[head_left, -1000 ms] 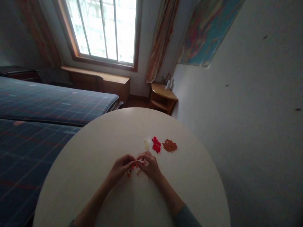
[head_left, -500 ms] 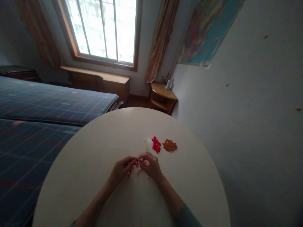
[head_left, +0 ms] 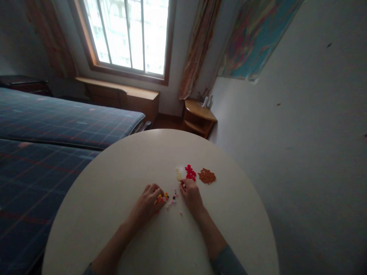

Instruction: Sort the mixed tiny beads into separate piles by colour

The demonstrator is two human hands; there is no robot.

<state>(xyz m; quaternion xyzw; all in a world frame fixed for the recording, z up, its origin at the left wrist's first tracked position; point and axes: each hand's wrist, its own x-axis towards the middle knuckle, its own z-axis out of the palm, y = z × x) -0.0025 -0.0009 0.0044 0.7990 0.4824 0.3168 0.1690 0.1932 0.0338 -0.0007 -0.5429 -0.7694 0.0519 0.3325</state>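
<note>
My left hand [head_left: 149, 200] rests low over the white table, fingers curved and thumb apart. Small mixed pieces in yellow, orange, red and black [head_left: 163, 198] show in the gap between thumb and fingers. Further right, my right hand [head_left: 191, 194] has thumb and forefinger pinched together at the near end of a row of small pale yellow pieces [head_left: 178, 173]. Whatever is in that pinch is too small to make out. Loose pink and dark pieces [head_left: 173, 198] are scattered between the two hands.
A pile of red pieces [head_left: 190, 172] lies just beyond my right hand, with a brown pile [head_left: 207, 176] to its right. The round table [head_left: 114, 172] stands near a bed with a plaid mattress [head_left: 57, 118]. At the right is a wall [head_left: 301, 152].
My hands were together over the mixed pieces and are now apart. The right hand has moved right and away from me to the pale yellow pieces; the left has shifted only slightly.
</note>
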